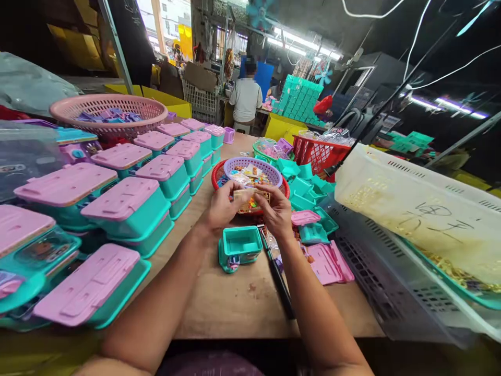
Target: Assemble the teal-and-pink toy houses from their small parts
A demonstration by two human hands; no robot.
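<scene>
My left hand [225, 206] pinches a small pale flat piece [245, 195] by its left end. At the piece's right end, the fingers of my right hand [277, 209] are closed on it too; its exact kind is not clear. Both hands are raised over a red basket [216, 180], in which a purple basket [279, 175] with small colourful parts and packets sits. Below them on the table stands an open teal box [242, 245] with a small purple latch on its front. Beside that box, close to my right forearm, lies a black-handled tool [277, 277].
Stacked teal boxes with pink lids [125, 201] line the left side. A pink basket [109, 125] stands behind them. To the right are loose teal trays [301, 190], pink lids [326, 263] and a large white crate [422, 193]. A person [246, 99] sits further back.
</scene>
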